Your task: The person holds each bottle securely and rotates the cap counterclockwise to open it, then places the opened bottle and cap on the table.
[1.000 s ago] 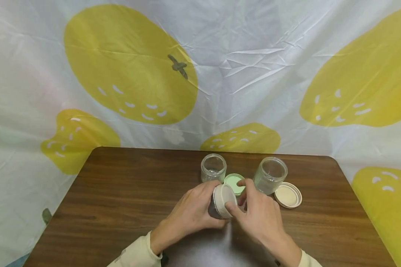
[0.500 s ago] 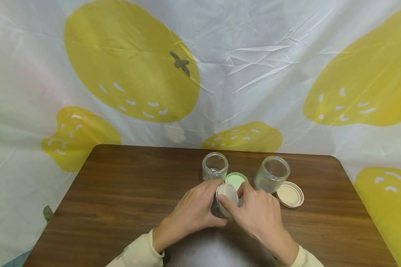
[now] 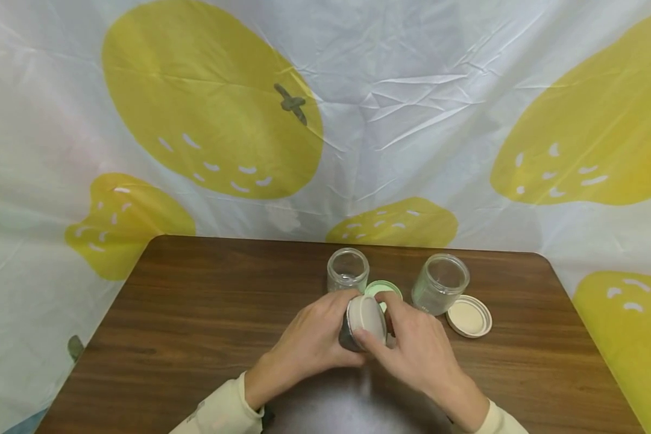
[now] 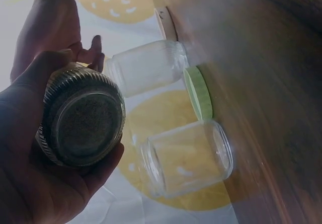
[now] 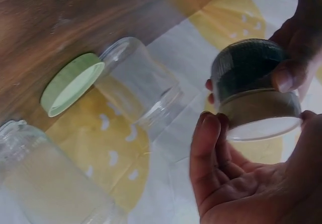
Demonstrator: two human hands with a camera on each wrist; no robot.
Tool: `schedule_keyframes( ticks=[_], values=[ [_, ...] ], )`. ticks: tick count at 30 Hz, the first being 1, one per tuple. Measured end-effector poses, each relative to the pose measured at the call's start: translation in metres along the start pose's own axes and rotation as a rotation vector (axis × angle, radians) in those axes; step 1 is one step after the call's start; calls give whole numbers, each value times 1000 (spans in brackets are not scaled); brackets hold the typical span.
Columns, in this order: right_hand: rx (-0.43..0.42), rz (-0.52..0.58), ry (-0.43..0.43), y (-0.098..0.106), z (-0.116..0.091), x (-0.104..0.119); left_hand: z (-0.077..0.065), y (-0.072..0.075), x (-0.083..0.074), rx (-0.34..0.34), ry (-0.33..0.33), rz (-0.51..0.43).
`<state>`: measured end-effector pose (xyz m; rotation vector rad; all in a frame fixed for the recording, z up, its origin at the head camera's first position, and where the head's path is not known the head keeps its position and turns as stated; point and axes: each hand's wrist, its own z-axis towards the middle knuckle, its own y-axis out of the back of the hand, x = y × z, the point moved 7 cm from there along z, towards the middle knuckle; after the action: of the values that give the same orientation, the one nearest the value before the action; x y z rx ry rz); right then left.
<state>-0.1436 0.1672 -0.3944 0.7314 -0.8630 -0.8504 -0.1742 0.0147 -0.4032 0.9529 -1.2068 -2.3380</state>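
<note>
A small ribbed glass jar with dark contents [image 4: 88, 126] is held tilted above the table by my left hand [image 3: 311, 337], its fingers and thumb wrapped round the body. A cream lid [image 5: 264, 114] sits on the jar's mouth, its top facing toward my right side in the head view. My right hand [image 3: 420, 343] grips this lid, thumb at the near edge and fingertips at the opposite edge. Just beyond the hands lies a green lid [image 3: 382, 290], partly covered by my right fingers in the head view.
Behind the hands stand two clear glass jars: a smaller jar [image 3: 347, 274] and a larger jar [image 3: 439, 289]. A second cream lid [image 3: 469, 317] lies inside-up beside the larger one. The wooden table [image 3: 206, 301] meets a lemon-print cloth [image 3: 401, 132] at its back edge.
My right thumb and fingers have shifted round the lid: fingers raised off it at first, thumb over its top later, now gripping its edges. The left hand keeps its hold, nearly in place.
</note>
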Motion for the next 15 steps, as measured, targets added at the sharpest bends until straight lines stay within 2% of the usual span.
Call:
schedule_keyframes(
  ticks=[6, 15],
  values=[
    [-47, 53, 112, 2, -2, -1, 1, 1, 1, 7, 3, -1],
    [-65, 74, 200, 4, -7, 0, 1, 1, -1, 18, 7, -15]
  ],
)
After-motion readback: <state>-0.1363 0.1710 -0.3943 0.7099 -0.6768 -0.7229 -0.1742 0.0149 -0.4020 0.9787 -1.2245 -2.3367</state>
